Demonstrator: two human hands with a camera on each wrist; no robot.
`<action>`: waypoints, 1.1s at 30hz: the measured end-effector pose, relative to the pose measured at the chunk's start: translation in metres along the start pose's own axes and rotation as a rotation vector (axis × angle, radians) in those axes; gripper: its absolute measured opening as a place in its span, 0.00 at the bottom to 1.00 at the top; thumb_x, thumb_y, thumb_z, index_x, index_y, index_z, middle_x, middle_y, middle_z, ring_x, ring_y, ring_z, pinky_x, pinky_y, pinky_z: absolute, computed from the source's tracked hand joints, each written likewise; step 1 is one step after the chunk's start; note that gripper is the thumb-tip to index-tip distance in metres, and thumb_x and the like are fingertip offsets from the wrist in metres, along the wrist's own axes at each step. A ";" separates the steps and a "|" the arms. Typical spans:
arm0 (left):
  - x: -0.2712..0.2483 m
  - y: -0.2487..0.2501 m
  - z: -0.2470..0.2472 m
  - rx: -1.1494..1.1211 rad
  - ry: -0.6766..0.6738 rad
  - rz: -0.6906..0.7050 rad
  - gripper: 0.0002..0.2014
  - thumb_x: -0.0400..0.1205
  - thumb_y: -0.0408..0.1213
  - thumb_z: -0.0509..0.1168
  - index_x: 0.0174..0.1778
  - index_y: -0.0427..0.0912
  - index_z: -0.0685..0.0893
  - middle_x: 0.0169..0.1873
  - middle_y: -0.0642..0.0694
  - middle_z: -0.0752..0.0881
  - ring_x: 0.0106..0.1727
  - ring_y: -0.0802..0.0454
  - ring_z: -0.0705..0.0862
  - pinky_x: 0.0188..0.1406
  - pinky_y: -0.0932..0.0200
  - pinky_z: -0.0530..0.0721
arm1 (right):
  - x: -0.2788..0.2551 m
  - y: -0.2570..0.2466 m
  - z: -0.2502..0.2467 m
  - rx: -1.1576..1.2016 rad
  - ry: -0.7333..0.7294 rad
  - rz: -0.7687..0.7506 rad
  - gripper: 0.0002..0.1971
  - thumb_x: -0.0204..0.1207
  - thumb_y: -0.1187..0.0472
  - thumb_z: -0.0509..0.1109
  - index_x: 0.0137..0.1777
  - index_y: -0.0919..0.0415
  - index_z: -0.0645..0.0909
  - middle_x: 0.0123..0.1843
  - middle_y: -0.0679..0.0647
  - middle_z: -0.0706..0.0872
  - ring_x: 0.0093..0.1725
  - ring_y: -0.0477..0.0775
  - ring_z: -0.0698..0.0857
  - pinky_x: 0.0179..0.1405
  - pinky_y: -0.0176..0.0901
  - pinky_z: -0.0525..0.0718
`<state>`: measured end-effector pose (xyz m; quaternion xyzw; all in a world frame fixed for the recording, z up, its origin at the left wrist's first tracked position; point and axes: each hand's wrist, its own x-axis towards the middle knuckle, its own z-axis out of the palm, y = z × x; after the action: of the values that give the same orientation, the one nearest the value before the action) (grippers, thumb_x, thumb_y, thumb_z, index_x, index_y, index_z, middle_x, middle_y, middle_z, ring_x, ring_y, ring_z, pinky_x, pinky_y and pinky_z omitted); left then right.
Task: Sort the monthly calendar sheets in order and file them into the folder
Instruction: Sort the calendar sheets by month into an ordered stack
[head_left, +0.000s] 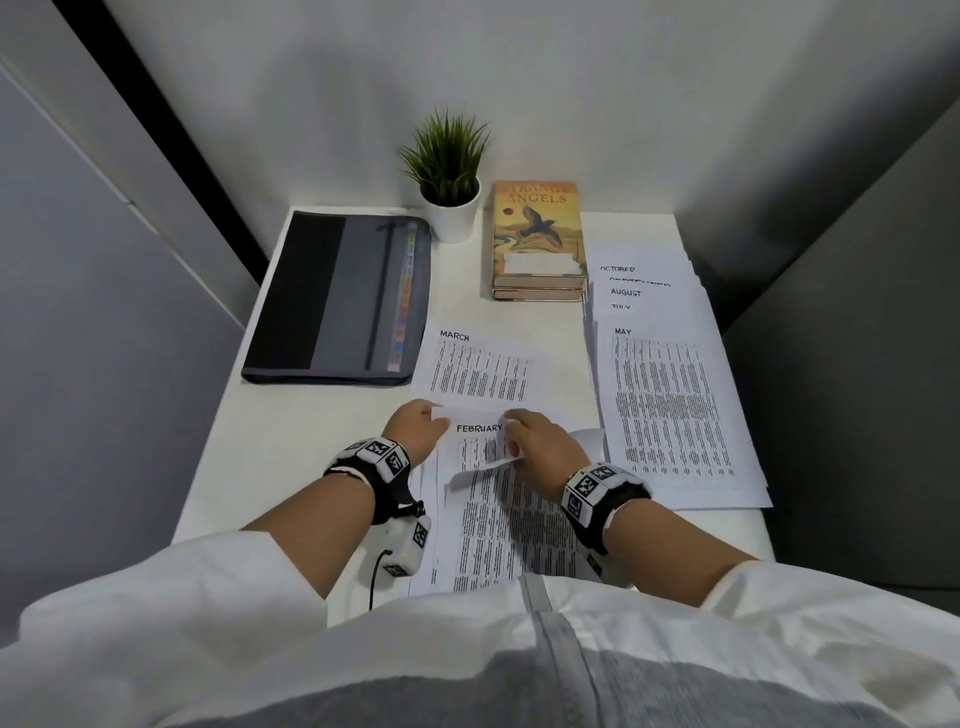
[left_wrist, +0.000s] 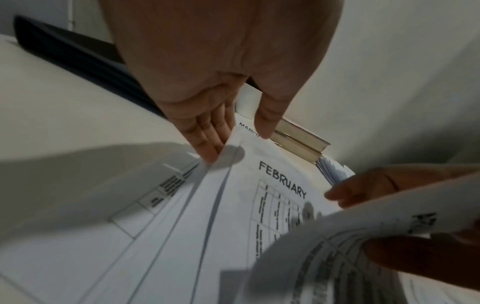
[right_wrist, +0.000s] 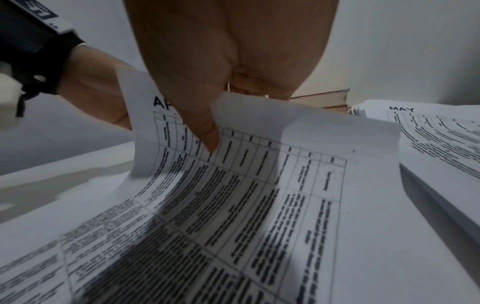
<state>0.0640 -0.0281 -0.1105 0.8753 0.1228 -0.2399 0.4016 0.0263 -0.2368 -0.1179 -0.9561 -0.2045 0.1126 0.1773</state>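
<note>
While my left hand (head_left: 415, 427) pins the near stack's top-left corner, thumb over the February sheet (head_left: 480, 429) and straight fingers (left_wrist: 205, 142) under its edge, my right hand (head_left: 540, 447) pinches a curled sheet (right_wrist: 259, 164) between thumb and fingers, I judge to peel it off for sorting. The head view hides that page's title; the right wrist view shows it begins "AP". March (head_left: 475, 366) lies beyond, the May pile (head_left: 670, 405) to the right, the folder (head_left: 337, 296) shut at far left on the worktop (head_left: 249, 431).
</note>
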 end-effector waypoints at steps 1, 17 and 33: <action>0.001 0.001 0.002 0.029 -0.007 0.013 0.10 0.84 0.38 0.64 0.36 0.41 0.75 0.35 0.45 0.76 0.39 0.46 0.76 0.35 0.58 0.71 | 0.002 0.001 -0.001 0.008 0.015 -0.006 0.07 0.71 0.70 0.68 0.44 0.59 0.76 0.67 0.55 0.78 0.62 0.59 0.77 0.53 0.50 0.81; 0.005 -0.006 0.010 -0.026 0.000 0.068 0.15 0.82 0.44 0.67 0.56 0.36 0.86 0.52 0.42 0.87 0.52 0.46 0.83 0.50 0.59 0.75 | -0.006 0.004 0.006 0.152 0.004 0.055 0.08 0.70 0.66 0.71 0.44 0.58 0.75 0.51 0.52 0.80 0.47 0.59 0.81 0.33 0.43 0.73; 0.001 -0.009 0.015 -0.165 -0.013 0.054 0.12 0.70 0.31 0.78 0.44 0.44 0.83 0.46 0.43 0.89 0.49 0.44 0.88 0.54 0.51 0.86 | -0.016 -0.001 0.005 0.114 -0.013 0.016 0.07 0.68 0.67 0.70 0.43 0.57 0.76 0.54 0.52 0.82 0.54 0.58 0.77 0.49 0.50 0.78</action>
<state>0.0560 -0.0334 -0.1254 0.8405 0.1159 -0.2238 0.4797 0.0106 -0.2414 -0.1204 -0.9452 -0.1911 0.1320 0.2294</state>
